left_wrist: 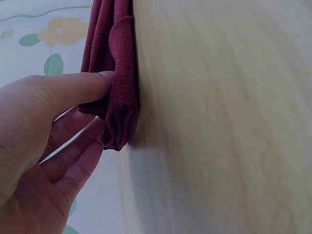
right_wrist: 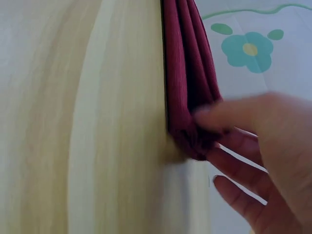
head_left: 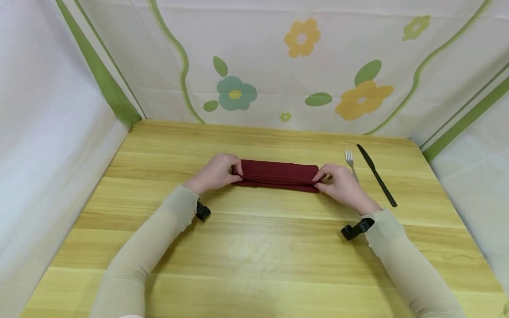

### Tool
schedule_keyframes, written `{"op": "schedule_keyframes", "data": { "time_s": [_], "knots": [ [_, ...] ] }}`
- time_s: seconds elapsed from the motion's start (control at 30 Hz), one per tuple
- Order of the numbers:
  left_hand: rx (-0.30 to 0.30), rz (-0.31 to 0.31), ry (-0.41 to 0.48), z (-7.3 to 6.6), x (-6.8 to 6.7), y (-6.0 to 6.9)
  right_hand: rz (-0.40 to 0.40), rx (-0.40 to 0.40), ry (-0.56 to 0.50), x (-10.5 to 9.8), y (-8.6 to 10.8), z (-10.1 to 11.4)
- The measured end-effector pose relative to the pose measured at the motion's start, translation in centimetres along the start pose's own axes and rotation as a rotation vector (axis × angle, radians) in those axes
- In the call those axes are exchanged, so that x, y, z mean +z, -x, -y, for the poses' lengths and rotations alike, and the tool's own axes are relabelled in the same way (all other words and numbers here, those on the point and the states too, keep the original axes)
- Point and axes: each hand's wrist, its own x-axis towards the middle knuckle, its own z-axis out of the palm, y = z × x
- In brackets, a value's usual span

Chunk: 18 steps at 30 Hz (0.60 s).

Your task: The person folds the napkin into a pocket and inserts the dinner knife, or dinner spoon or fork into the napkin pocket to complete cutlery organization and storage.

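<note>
A dark red cloth [head_left: 278,172], folded into a long narrow strip, lies crosswise on the table. My left hand [head_left: 218,173] pinches its left end between thumb and fingers; in the left wrist view that hand [left_wrist: 53,126] has its thumb on top of the layered cloth [left_wrist: 124,63] and fingertips at its end. The right end is pinched by my right hand [head_left: 341,184]. The right wrist view shows this hand [right_wrist: 263,151], slightly blurred, its thumb against the folds of the cloth [right_wrist: 187,63].
Right of the cloth, a fork [head_left: 350,160] lies partly behind my right hand, with a black knife [head_left: 377,176] beside it. A flowered white curtain [head_left: 262,53] stands behind the wooden table [head_left: 254,247], with white fabric along both sides.
</note>
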Motion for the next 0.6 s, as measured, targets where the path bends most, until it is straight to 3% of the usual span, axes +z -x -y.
{"op": "schedule_keyframes", "data": {
  "time_s": [0.2,0.37,0.6],
  "knots": [
    [0.01,-0.006,-0.016,0.05,0.3,-0.22,0.067,0.038,-0.006,-0.04,0.49,0.09],
    [0.006,-0.001,0.004,-0.13,0.33,-0.31,0.04,0.004,0.034,-0.31,0.22,-0.29],
    [-0.025,0.055,0.076,-0.56,0.01,-0.05,0.035,0.001,0.043,-0.62,0.09,-0.83]
  ]
}}
